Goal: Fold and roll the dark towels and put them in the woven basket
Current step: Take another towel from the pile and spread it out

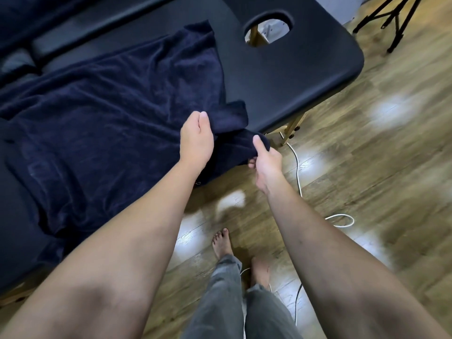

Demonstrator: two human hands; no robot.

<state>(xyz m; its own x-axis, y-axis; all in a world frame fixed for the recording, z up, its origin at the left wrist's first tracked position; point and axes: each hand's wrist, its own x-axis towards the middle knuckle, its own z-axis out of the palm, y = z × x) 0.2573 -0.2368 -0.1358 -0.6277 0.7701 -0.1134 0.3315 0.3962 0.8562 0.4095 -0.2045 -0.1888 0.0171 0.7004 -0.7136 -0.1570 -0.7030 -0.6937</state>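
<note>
Both hands pinch dark towel corner.

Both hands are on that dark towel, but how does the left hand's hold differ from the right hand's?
The left hand grips the dark towel over the massage table, back of the hand upward. The right hand pinches a part hanging past the table's edge, above the wooden floor, thumb on top. Both hold the same end of the towel.

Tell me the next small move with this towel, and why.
Probably carry the gripped corner across the table to make the first fold. Both hands, left and right, pinch the towel at its near corner by the table edge, while the rest lies spread and wrinkled, not yet folded.
</note>
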